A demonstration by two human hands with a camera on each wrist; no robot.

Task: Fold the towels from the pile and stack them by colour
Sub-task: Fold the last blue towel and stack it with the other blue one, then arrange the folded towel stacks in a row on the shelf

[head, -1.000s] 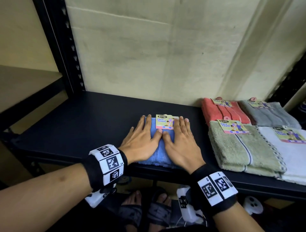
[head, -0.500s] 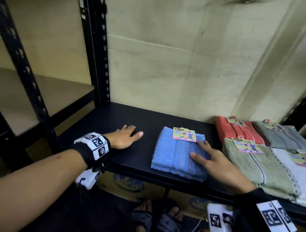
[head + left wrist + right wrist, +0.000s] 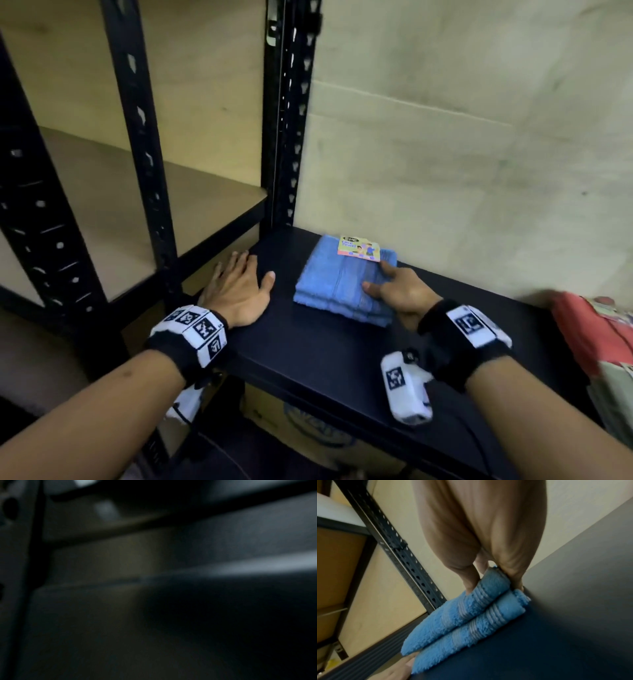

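Note:
A folded blue towel (image 3: 337, 284) with a paper label (image 3: 359, 248) lies on the black shelf (image 3: 325, 353), close to the wall and the left post. My right hand (image 3: 375, 275) holds its right edge. In the right wrist view the thumb lies on top of the blue towel (image 3: 462, 618) and a finger runs down its side, pinching the upper fold. My left hand (image 3: 250, 270) lies flat and open on the shelf to the left of the towel, not touching it. The left wrist view is dark and shows nothing clear.
A red folded towel (image 3: 589, 329) and a green one (image 3: 616, 387) sit at the right edge of the shelf. A black perforated post (image 3: 287, 137) stands just left of the blue towel, with a wooden shelf (image 3: 137, 205) beyond it. A cardboard box (image 3: 308, 421) is below.
Both hands were pressing on the blue towel. The left hand then moved off onto the bare shelf, and the towel with my right hand now sits further left, near the post.

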